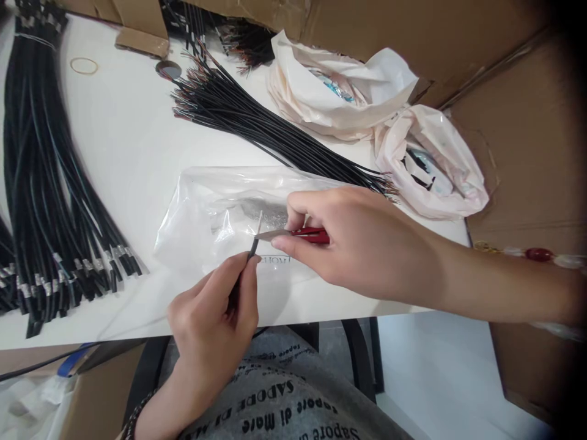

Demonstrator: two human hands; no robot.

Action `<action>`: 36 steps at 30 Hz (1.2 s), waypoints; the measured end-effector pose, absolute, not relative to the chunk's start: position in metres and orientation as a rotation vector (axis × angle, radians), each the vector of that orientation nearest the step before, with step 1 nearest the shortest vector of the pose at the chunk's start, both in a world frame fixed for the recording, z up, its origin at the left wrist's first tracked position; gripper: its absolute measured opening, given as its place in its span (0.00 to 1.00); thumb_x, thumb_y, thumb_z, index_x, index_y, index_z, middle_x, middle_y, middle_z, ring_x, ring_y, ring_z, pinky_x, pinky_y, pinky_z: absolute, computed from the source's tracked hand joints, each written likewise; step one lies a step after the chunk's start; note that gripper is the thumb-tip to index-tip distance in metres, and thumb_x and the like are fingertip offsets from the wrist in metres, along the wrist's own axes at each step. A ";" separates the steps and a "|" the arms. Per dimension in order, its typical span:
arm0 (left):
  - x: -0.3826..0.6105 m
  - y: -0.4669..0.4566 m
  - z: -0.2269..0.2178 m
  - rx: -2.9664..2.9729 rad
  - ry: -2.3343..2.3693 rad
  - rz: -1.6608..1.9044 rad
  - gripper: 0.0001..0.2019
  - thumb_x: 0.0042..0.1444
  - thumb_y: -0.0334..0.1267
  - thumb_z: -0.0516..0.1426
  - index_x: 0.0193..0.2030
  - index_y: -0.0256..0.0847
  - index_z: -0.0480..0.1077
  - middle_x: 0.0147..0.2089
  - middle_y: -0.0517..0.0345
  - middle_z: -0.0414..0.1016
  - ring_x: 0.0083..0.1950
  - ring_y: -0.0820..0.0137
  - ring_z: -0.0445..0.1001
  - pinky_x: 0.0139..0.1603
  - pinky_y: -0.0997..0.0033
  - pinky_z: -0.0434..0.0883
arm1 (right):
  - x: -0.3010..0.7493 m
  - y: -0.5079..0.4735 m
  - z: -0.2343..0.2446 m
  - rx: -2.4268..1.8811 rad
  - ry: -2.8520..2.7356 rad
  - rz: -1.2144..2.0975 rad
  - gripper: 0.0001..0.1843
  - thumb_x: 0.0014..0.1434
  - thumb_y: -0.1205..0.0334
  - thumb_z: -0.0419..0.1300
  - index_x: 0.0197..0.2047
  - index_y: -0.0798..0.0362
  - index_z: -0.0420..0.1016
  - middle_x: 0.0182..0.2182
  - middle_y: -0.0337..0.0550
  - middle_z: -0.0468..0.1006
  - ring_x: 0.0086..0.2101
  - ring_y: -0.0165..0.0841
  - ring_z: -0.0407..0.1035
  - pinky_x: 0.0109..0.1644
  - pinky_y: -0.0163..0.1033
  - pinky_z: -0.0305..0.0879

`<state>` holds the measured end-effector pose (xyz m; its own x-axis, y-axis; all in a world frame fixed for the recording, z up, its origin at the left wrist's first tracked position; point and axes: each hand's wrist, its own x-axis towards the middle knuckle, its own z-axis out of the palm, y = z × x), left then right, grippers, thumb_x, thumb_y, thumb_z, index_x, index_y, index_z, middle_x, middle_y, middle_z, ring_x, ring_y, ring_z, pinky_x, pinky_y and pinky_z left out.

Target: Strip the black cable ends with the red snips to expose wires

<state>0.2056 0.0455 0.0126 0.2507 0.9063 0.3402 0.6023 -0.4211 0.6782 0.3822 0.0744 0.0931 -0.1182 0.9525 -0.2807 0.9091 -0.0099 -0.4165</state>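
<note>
My left hand (215, 311) is closed round a black cable (252, 247), which points up and away from me with a pale stripped end. My right hand (353, 238) grips small red-handled snips (309, 233). Their grey blades meet the cable where the black jacket ends; whether they cut into it I cannot tell. Beneath both hands lies a clear plastic bag (183, 208) with small shiny bits inside and some printing. Just beyond the bag stretches a bundle of black cables (275, 128) with bare coloured wire ends.
On the left, a large tied bundle of black cables (41, 153) has silvery ends. Two white plastic bags (302, 79) with small contents stand at the back right against cardboard (367, 30). A rubber band (84, 65) lies on the white table (123, 128).
</note>
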 end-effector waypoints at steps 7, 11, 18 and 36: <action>0.201 0.049 0.013 1.767 1.347 0.967 0.06 0.62 0.34 0.56 0.36 0.40 0.74 0.18 0.70 0.52 0.18 0.82 0.48 0.18 0.78 0.50 | 0.387 0.070 0.080 -1.772 -1.972 0.837 0.16 0.61 0.60 0.61 0.26 0.53 0.61 0.18 0.30 0.61 0.21 0.24 0.51 0.27 0.35 0.45; 0.196 0.051 0.014 1.315 1.172 0.919 0.10 0.66 0.40 0.52 0.35 0.42 0.70 0.18 0.68 0.56 0.17 0.80 0.53 0.16 0.77 0.51 | 0.391 0.065 0.071 -1.655 -1.787 0.787 0.16 0.62 0.54 0.61 0.30 0.51 0.60 0.18 0.29 0.63 0.20 0.23 0.53 0.26 0.34 0.48; 0.191 0.054 0.002 1.045 0.867 0.952 0.10 0.67 0.42 0.52 0.35 0.43 0.70 0.26 0.63 0.61 0.25 0.79 0.56 0.25 0.78 0.57 | 0.387 0.060 0.059 -1.496 -1.365 1.083 0.18 0.56 0.53 0.67 0.35 0.50 0.61 0.17 0.25 0.60 0.19 0.22 0.50 0.21 0.30 0.45; 0.187 0.058 -0.016 1.003 0.392 1.071 0.13 0.66 0.43 0.52 0.35 0.44 0.74 0.17 0.66 0.53 0.21 0.77 0.52 0.26 0.78 0.59 | 0.344 0.058 0.045 -0.975 -1.141 1.413 0.08 0.55 0.60 0.68 0.35 0.53 0.75 0.26 0.35 0.73 0.26 0.25 0.66 0.29 0.32 0.63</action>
